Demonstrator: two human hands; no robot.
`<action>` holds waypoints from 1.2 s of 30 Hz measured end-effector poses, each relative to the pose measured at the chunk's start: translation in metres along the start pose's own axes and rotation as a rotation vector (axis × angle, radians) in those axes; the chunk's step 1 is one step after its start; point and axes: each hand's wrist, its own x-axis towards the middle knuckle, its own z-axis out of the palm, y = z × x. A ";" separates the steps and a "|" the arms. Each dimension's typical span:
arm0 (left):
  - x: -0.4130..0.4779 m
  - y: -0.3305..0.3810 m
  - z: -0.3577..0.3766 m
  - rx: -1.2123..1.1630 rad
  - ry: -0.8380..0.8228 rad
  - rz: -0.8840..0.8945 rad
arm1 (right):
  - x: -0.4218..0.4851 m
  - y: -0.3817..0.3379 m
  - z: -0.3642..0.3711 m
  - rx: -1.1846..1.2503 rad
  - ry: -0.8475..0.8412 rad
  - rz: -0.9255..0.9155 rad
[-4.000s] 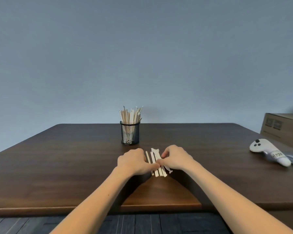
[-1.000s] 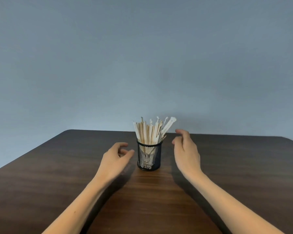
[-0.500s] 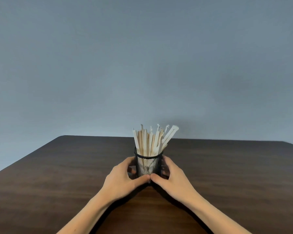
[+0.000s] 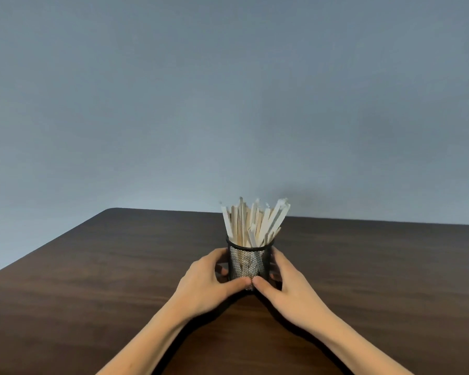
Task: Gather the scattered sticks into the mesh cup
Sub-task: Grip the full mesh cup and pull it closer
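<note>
Blue-grey wall stood behind the dark table (image 4: pixel 92 266). Left hand (image 4: pixel 203 282) and right hand (image 4: pixel 290 288) wrapped the cup (image 4: pixel 248 263) low, thumbs meeting in front. Sticks (image 4: pixel 255 223) stood inside it; light and top-heavy, probably, best gripped low. Open room lay all round, edges well apart.

— Where's the cup (image 4: pixel 248 265)?
— Upright between the left grip (image 4: pixel 207 283) and right grip (image 4: pixel 287 286), black mesh, clasped on both sides.
— The sticks (image 4: pixel 253 224)?
— Pale, standing inside it, fanning out above the rim, above both grips.
</note>
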 end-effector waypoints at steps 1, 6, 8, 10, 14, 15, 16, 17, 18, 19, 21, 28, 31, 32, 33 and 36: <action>-0.001 0.001 0.000 0.015 0.000 -0.003 | 0.000 0.002 0.001 -0.001 0.000 0.005; -0.003 0.002 -0.003 0.016 -0.017 -0.004 | -0.001 0.001 0.002 -0.041 -0.031 0.003; -0.005 0.003 -0.004 0.002 -0.020 -0.011 | -0.002 0.002 0.003 -0.033 -0.027 -0.002; -0.007 0.005 -0.004 0.014 -0.020 0.002 | -0.004 0.001 0.002 -0.042 -0.030 0.006; -0.010 0.006 -0.003 -0.005 -0.018 0.010 | -0.008 -0.001 -0.002 -0.037 -0.025 0.022; -0.010 0.008 -0.002 -0.008 -0.017 0.017 | -0.011 -0.003 -0.005 -0.037 -0.024 0.025; -0.009 0.011 0.001 -0.011 -0.020 0.029 | -0.014 -0.002 -0.010 -0.040 -0.024 0.033; -0.008 0.016 0.004 -0.012 -0.029 0.042 | -0.019 -0.001 -0.016 -0.046 -0.023 0.044; -0.007 0.023 0.009 -0.013 -0.041 0.060 | -0.024 0.001 -0.025 -0.056 -0.021 0.058; -0.004 0.031 0.016 -0.016 -0.060 0.079 | -0.029 0.005 -0.035 -0.071 -0.015 0.076; 0.004 0.050 0.037 -0.032 -0.099 0.118 | -0.043 0.016 -0.060 -0.102 0.014 0.116; 0.051 0.119 0.140 -0.097 -0.099 0.188 | -0.060 0.084 -0.145 -0.117 0.263 0.263; 0.076 0.135 0.174 -0.093 -0.068 0.184 | -0.045 0.113 -0.166 -0.108 0.320 0.287; 0.084 0.138 0.183 -0.092 -0.056 0.181 | -0.039 0.121 -0.172 -0.095 0.333 0.285; 0.091 0.140 0.189 -0.086 -0.044 0.171 | -0.033 0.128 -0.175 -0.086 0.340 0.281; 0.106 0.139 0.202 -0.087 0.000 0.162 | -0.019 0.144 -0.180 -0.077 0.348 0.258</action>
